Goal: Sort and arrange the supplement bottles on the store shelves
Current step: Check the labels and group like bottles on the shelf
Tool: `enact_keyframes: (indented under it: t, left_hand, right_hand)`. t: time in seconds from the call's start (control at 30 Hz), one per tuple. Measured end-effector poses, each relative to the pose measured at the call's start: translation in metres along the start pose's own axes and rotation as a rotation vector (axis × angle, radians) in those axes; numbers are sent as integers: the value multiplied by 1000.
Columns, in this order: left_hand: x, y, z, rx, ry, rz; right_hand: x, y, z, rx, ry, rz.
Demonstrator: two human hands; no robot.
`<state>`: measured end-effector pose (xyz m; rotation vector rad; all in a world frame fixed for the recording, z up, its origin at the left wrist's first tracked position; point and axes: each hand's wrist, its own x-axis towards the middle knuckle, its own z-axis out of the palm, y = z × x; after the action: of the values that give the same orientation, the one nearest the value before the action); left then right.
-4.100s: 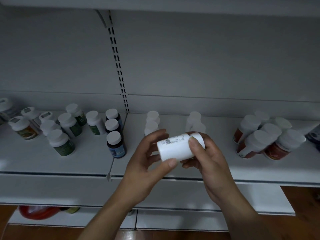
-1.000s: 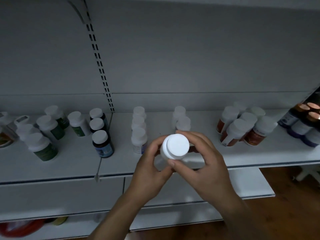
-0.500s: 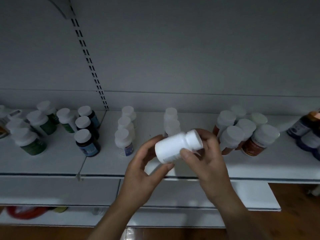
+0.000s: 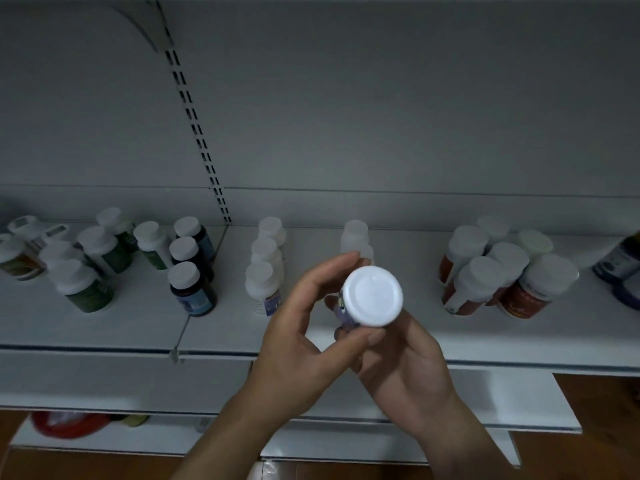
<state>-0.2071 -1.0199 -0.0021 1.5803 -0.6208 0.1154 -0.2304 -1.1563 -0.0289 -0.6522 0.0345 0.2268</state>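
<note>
White metal shelving (image 4: 104, 323) with a grey back panel (image 4: 381, 116) and a slotted upright (image 4: 204, 147) fills the head view, above a brown wooden floor (image 4: 602, 407).

In front of the shelf edge, near the middle, both hands hold up a white plastic supplement bottle (image 4: 372, 296), its round white cap facing the camera and a strip of bluish label showing at its left side. The right hand (image 4: 408, 368) cradles it from below, fingers curled round the body. The left hand (image 4: 298, 327) pinches it, thumb under the cap and fingers arched over the top.

On the shelf stand separate groups:
- green-labelled white-capped bottles (image 4: 86, 289) at far left
- a row of dark blue-labelled bottles (image 4: 192, 292)
- a column of white bottles (image 4: 263, 289)
- two more white bottles (image 4: 355, 237) behind the hands
- a cluster of red-labelled bottles (image 4: 485, 282) at right
- dark purple-labelled bottles (image 4: 620, 261) at the right edge
</note>
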Motion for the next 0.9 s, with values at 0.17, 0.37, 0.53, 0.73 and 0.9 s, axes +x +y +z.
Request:
enact_keyframes:
  t: [0.17, 0.37, 0.53, 0.73, 0.9]
  left_hand:
    - [-1, 2, -3, -8, -18, 17]
    - [-3, -2, -10, -107, 39, -62]
    - [-2, -7, -14, -256, 183, -336]
    - [-1, -12, -23, -266, 94, -408]
    - [3, -12, -27, -245, -6, -320]
  right_hand:
    - [-3, 0, 1, -1, 1, -40]
    - [-1, -5, 1, -381, 181, -168]
    - [-1, -12, 4, -659, 170, -304]
    - [5, -12, 4, -698, 248, -319]
    - [6, -14, 3, -716, 227, -296]
